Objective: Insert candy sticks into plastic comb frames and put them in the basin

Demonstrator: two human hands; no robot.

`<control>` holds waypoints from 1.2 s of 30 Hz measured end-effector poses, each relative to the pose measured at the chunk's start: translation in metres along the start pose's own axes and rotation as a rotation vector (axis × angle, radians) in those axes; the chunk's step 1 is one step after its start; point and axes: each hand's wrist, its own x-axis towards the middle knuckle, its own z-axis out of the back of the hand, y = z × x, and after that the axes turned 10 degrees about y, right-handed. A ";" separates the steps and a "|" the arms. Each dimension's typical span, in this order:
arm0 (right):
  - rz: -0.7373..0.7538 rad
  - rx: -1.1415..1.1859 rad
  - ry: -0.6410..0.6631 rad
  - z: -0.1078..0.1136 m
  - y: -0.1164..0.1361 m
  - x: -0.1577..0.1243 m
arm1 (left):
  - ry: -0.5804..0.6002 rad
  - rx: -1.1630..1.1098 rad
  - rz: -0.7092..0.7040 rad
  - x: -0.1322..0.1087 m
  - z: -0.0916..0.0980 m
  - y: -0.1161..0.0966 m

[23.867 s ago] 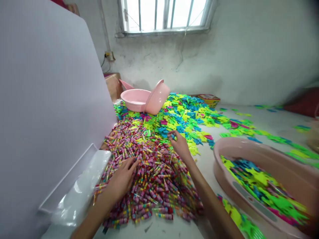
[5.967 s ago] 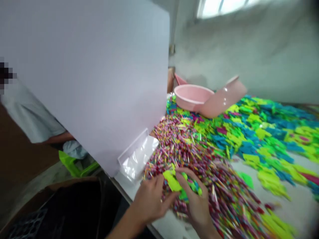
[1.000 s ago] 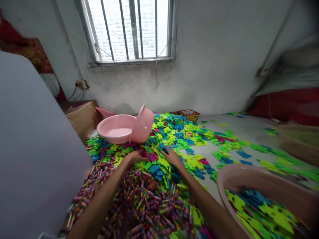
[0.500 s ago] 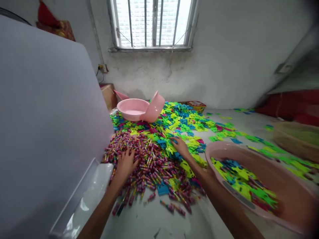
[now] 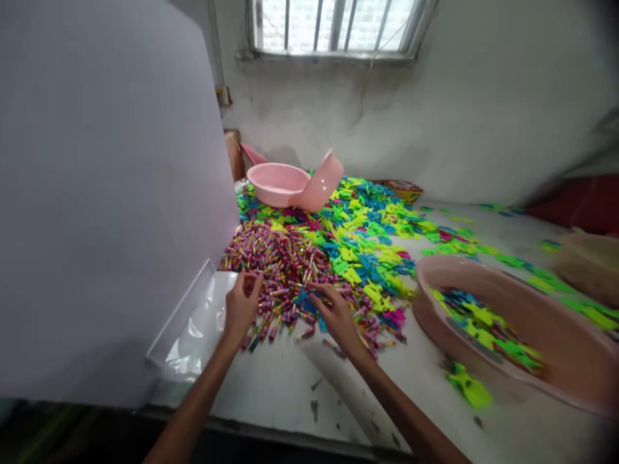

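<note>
Striped tubes (image 5: 278,264) led the action, heaped in a loose pile toward the table's (image 5: 271,393) left side, with both hands right on them! The left hand (image 5: 242,306) was at the pile's near edge, fingers curled and half closed; whether it pinched a tube, I couldn't tell. The right hand (image 5: 338,319) came in low from the other side, fingers over the patch where the tubes met blue pieces (image 5: 304,299), and its grip was just as hard to call. Just left of the left hand lay a clear plastic bag (image 5: 200,328), against a white board (image 5: 97,193). Beyond the tubes, a wide spread of green, yellow and blue cut-out pieces (image 5: 367,232) ran toward the far edge. Over by the right edge, a pink basin (image 5: 483,270) held a load of those pieces, with one green piece (image 5: 469,386) on the table beside it. At the far edge, a second pink basin (image 5: 275,183) sat with a third (image 5: 324,183) tilted against it.
</note>
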 end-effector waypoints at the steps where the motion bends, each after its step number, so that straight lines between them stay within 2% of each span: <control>1: -0.006 0.041 0.045 -0.008 0.006 -0.013 | 0.007 -0.051 0.039 -0.013 0.003 -0.001; 5: -0.021 0.188 0.219 -0.035 0.016 -0.050 | 0.139 -0.282 0.178 -0.067 0.007 -0.001; 9: 0.003 0.138 0.353 -0.048 0.012 -0.068 | 0.250 -0.603 0.288 -0.109 0.001 0.008; 12: 0.036 0.090 0.387 -0.051 0.010 -0.073 | 0.282 -0.558 0.353 -0.126 -0.002 0.014; 14: 0.011 0.108 0.359 -0.051 0.011 -0.073 | 0.307 -0.473 0.370 -0.132 -0.002 0.014; 19: -0.251 0.406 0.261 -0.050 0.014 -0.070 | 0.301 -0.298 0.361 -0.135 0.000 0.004; 21: -0.282 0.464 0.248 -0.051 0.013 -0.072 | 0.308 -0.253 0.355 -0.137 -0.001 0.001; 26: -0.200 0.405 0.414 -0.052 0.015 -0.081 | 0.343 -0.282 0.284 -0.139 0.001 0.002; 31: -0.179 0.346 0.418 -0.052 0.019 -0.081 | 0.365 -0.213 0.266 -0.137 0.009 0.000; 36: 0.045 0.231 0.465 -0.054 0.018 -0.076 | 0.395 -0.160 0.234 -0.130 0.013 -0.002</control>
